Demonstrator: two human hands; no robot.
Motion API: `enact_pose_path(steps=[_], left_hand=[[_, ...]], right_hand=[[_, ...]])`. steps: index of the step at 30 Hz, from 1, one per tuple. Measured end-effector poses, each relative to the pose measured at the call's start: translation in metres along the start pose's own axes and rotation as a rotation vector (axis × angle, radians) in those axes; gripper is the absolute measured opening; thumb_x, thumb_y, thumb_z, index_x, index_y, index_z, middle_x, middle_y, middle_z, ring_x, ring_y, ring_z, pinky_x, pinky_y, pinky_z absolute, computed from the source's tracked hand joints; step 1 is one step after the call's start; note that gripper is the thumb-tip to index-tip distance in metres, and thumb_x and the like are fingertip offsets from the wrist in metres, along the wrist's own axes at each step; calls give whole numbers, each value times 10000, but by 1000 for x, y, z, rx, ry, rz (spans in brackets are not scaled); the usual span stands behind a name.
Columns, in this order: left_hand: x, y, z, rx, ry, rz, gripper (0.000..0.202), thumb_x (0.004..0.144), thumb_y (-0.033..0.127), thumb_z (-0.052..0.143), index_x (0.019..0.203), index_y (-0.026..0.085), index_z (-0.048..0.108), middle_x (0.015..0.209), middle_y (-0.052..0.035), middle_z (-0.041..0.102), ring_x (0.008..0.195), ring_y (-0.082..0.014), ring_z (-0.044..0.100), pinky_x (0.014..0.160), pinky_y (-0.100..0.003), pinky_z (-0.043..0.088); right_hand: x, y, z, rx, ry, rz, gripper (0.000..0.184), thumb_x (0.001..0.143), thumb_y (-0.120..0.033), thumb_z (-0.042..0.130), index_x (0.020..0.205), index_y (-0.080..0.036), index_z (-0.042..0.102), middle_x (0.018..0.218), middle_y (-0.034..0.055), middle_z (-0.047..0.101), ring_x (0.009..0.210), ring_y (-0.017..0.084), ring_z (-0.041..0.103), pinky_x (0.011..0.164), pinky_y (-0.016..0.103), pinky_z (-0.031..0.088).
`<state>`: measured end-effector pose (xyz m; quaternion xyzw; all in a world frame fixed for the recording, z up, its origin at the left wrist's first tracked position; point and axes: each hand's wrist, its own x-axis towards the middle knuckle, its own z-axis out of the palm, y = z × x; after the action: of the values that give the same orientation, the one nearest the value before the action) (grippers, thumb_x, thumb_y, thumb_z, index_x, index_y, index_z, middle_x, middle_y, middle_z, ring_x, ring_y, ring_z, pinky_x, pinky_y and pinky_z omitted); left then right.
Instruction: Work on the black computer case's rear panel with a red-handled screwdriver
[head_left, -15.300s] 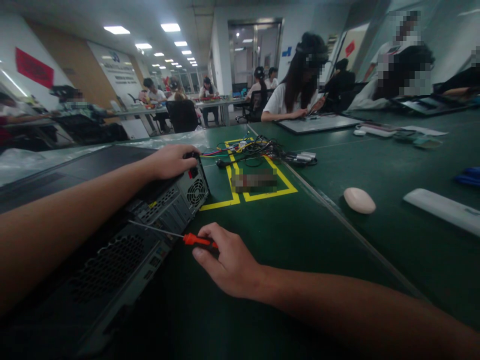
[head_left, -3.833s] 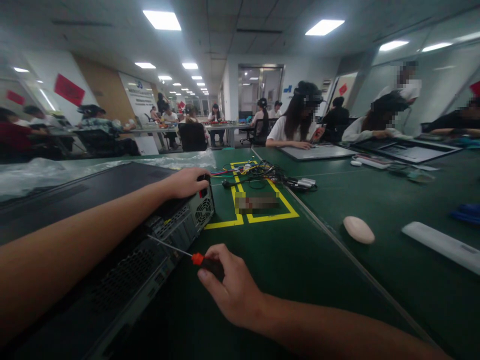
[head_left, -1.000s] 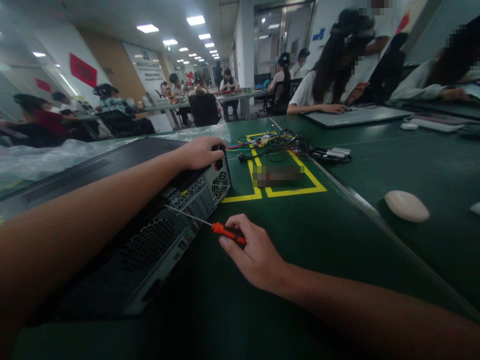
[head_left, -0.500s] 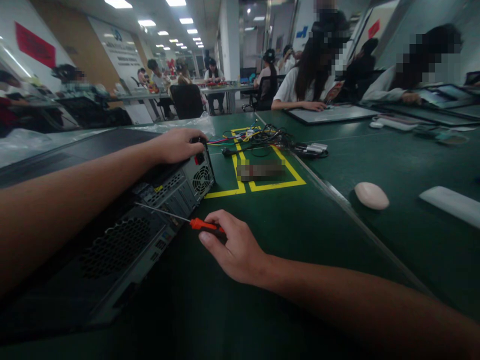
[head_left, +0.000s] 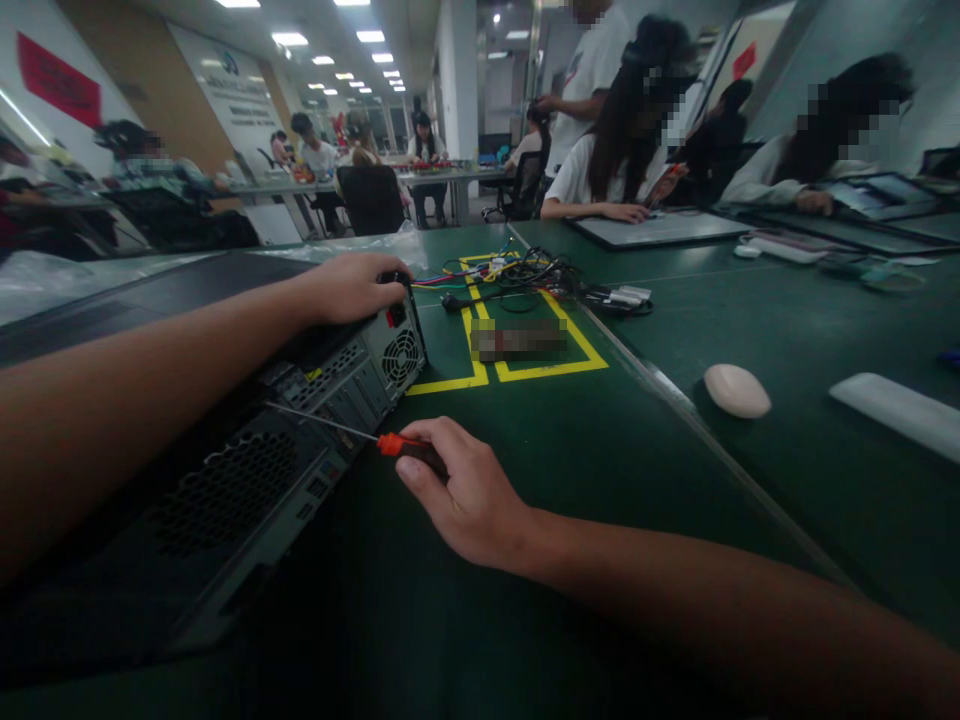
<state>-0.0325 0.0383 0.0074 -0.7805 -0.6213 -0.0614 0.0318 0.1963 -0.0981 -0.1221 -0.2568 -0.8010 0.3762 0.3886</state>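
Note:
A black desktop computer case (head_left: 247, 480) lies on its side on the green table (head_left: 570, 460), its rear panel with a fan grille facing me. My left hand (head_left: 352, 287) rests curled over the case's top rear corner. My right hand (head_left: 461, 495) grips the red-and-black handle of a screwdriver (head_left: 394, 446). The thin shaft points left, and its tip meets the rear panel of the case.
A tangle of coloured cables (head_left: 525, 275) lies by a yellow taped rectangle (head_left: 525, 365). A white mouse (head_left: 736, 390) and a white keyboard (head_left: 892, 415) sit to the right. Clear plastic wrap (head_left: 360, 248) lies behind the case. Other people work at the far side and at other tables.
Both hands and the screwdriver keep the same hold on the case. My view shifted slightly, and a standing person has come into view at the far side.

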Motion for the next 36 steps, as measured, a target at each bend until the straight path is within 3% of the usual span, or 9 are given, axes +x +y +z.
enact_pose_path(steps=[4, 12, 20, 25, 36], left_hand=[[-1, 2, -2, -3, -10, 12, 598, 849, 495, 443, 1346, 260, 677, 1288, -85, 727, 1192, -326, 644, 1059, -444, 478], [0, 0, -1, 21, -7, 10, 602, 865, 507, 423, 1357, 264, 668, 1309, -81, 715, 1204, -309, 645, 1051, -414, 484], [-1, 4, -2, 33, -21, 24, 660, 875, 486, 397, 1399, 166, 639, 1384, -130, 680, 1259, -320, 628, 1095, -416, 461], [0, 2, -1, 34, -16, 20, 639, 874, 492, 410, 1397, 209, 643, 1387, -83, 685, 1263, -298, 627, 1099, -387, 462], [-2, 4, 0, 38, -10, 37, 607, 886, 463, 383, 1340, 176, 666, 1329, -94, 706, 1231, -295, 641, 1089, -382, 468]], right_hand=[[-1, 1, 2, 14, 12, 30, 299, 953, -335, 664, 1205, -229, 543, 1122, 60, 673, 1012, 234, 661, 891, 394, 523], [0, 3, 3, 28, 1, 43, 144, 965, -260, 614, 1092, -242, 547, 1010, 29, 661, 901, 205, 647, 810, 366, 528], [1, 1, 1, 34, 0, 42, 125, 957, -246, 627, 1064, -239, 563, 968, 15, 663, 866, 196, 647, 782, 351, 518], [1, 2, 1, 38, 2, 36, 128, 962, -247, 629, 1074, -236, 568, 1003, 25, 668, 910, 200, 655, 806, 352, 520], [1, 4, 3, 45, -9, 56, 135, 961, -255, 627, 1075, -235, 556, 976, 18, 661, 877, 192, 643, 792, 343, 501]])
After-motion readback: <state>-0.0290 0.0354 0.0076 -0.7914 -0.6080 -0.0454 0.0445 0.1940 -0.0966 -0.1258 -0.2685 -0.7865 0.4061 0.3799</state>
